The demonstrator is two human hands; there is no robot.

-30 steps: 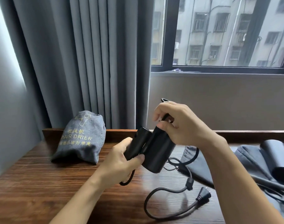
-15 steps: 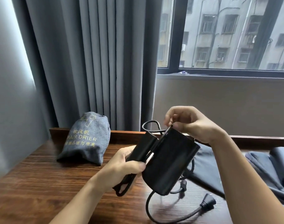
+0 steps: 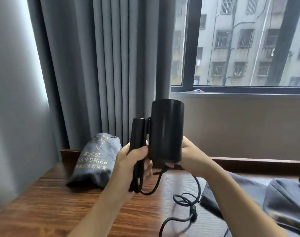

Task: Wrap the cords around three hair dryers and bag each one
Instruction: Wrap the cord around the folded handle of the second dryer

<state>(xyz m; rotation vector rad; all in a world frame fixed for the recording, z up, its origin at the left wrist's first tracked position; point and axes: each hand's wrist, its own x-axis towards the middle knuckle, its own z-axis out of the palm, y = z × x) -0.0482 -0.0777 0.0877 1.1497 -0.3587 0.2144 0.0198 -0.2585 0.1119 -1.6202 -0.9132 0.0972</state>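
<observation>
Black hair dryer (image 3: 166, 130) stands upright above the table's back edge (image 3: 248, 162); left hand (image 3: 133, 159) grips its folded handle, right hand (image 3: 188, 156) cups the barrel, freeing the cord (image 3: 185, 197) for wrapping.

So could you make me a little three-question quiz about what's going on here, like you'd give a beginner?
1. True or false: the black hair dryer lies flat on the wooden table.
2. Which hand grips the folded handle? A) left hand B) right hand
3. Fill in: the grey bag by the curtain reads "HAIR ____".

Key: 1 false, it is held upright above it; 2 A; 3 DRIER.
</observation>
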